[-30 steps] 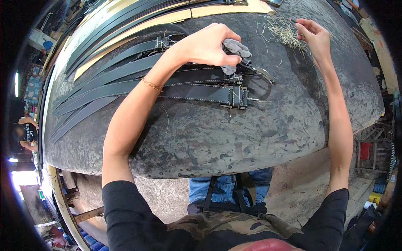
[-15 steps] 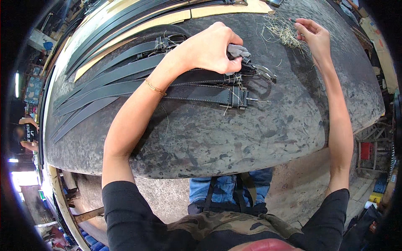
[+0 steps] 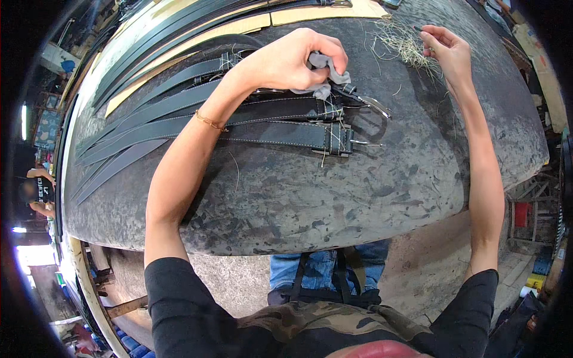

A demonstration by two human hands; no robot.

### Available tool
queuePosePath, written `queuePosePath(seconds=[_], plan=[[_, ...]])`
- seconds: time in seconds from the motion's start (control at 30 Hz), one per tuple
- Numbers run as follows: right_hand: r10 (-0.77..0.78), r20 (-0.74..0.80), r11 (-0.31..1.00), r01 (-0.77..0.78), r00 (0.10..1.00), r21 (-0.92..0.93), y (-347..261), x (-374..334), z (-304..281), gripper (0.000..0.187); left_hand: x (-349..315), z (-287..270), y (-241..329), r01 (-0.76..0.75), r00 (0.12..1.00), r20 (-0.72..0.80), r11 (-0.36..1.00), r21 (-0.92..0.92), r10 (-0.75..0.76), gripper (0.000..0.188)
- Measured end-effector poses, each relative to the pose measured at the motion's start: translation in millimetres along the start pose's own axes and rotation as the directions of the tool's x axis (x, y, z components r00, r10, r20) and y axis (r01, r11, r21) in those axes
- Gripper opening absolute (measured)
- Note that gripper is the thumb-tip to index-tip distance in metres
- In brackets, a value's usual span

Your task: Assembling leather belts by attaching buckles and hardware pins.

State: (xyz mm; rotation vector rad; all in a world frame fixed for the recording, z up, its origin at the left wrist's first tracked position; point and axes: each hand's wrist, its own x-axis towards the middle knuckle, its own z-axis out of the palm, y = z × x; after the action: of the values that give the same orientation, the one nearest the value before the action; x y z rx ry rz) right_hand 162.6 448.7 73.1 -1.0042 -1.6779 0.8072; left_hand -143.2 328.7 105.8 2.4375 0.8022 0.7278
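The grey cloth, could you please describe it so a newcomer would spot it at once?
On the dark table, find the black belts and, above their buckle ends, the left hand. The grey cloth is bunched in that hand. It is crumpled and pale, unlike the flat, dark, stitched belts around it.

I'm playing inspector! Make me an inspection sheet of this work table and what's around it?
Surface: dark table, blotchy.
Job's things: black belts, pale-stitched, buckles at one end; grey cloth.
Clutter: tangled pale threads at far right.
Hands: left hand holds the cloth; right hand pinches a tiny dark thing, too small to identify.
Cables: nothing seen.
Surroundings: another person at the left edge; cardboard at the table's far side.
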Motion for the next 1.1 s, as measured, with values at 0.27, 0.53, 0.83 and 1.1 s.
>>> queuePosePath(seconds=[0.27, 0.53, 0.83, 1.1], plan=[[0.011, -0.002, 1.0, -0.011, 1.0, 0.003, -4.2, -1.0, -4.3, 0.02, 3.6, -3.2, 31.7, -0.079, 0.996, 0.055, 0.931, 0.356, 0.064, 0.02], [-0.031, 0.003, 0.999, 0.031, 1.0, 0.012, 6.6, 7.8, -7.5, 0.021, -22.4, 24.1, 46.2, -0.076, 0.986, -0.079, 0.825, 0.56, 0.145, 0.022], [-0.03, 0.016, 1.0, 0.03, 0.999, 0.004, 7.4, 7.4, -6.0, 0.021, -24.4, 38.9, 41.6, -0.054, 0.949, -0.193, 0.734, 0.678, 0.248, 0.016], [-0.028, 0.027, 0.999, 0.028, 0.999, -0.022, 8.2, 8.1, -5.5, 0.02, -16.7, 37.0, 49.6, -0.082, 0.97, -0.073, 0.598, 0.798, 0.23, 0.017]])
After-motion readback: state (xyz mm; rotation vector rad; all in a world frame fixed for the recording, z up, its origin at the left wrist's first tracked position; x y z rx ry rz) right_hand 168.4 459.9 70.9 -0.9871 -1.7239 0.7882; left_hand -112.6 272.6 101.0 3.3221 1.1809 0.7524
